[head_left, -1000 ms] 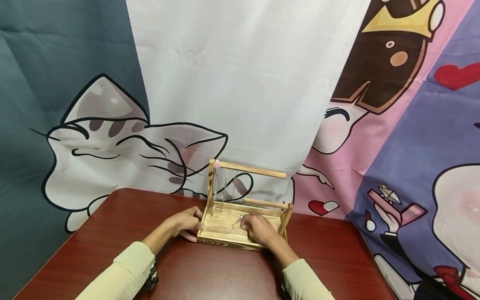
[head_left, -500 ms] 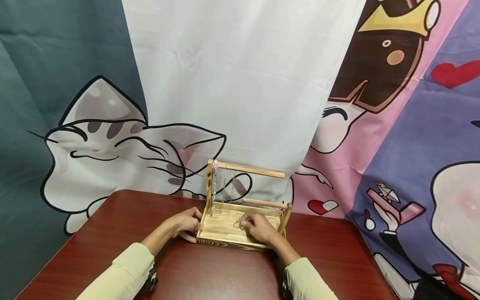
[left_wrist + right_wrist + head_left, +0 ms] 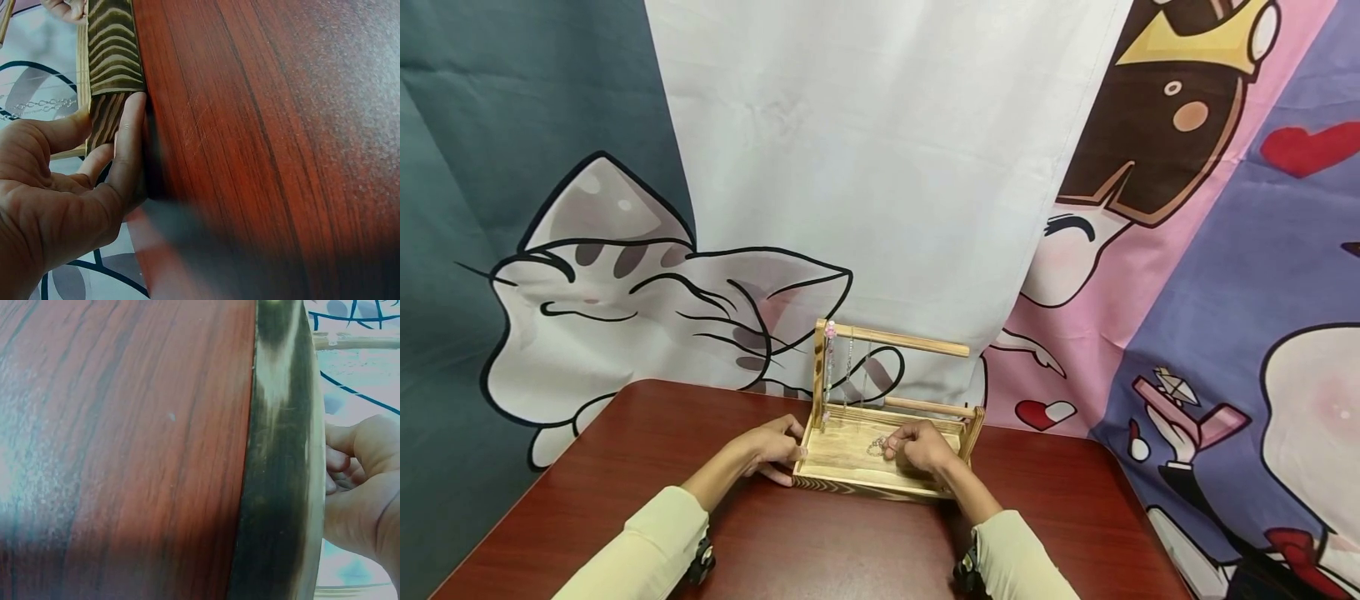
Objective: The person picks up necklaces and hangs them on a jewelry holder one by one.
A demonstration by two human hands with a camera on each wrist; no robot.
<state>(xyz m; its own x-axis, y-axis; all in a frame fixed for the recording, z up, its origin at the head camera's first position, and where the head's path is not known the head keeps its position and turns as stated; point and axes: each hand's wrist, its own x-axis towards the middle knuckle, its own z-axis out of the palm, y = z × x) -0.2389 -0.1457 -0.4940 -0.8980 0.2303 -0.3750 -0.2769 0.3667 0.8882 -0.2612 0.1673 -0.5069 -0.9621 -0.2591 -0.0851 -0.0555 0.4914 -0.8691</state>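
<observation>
**Jewellery Stand: Layout of Parts**

The jewellery stand (image 3: 865,488) sits on the table (image 3: 820,550), in front of the backdrop (image 3: 880,167). The left post (image 3: 818,367) rises at the left rear of the tray (image 3: 831,454); the upper bar (image 3: 910,340) extends rightward from its top. The right post (image 3: 974,433) stands at the tray's right end, with the lower bar (image 3: 928,407) extending leftward from it, below the upper bar's level. Three hanging chains (image 3: 849,362) are side by side on the upper bar's left part. A loose chain (image 3: 876,447) lies in the tray near its middle, at the fingertips of the right hand (image 3: 921,450). The left hand (image 3: 772,448) is at the tray's left end.
</observation>
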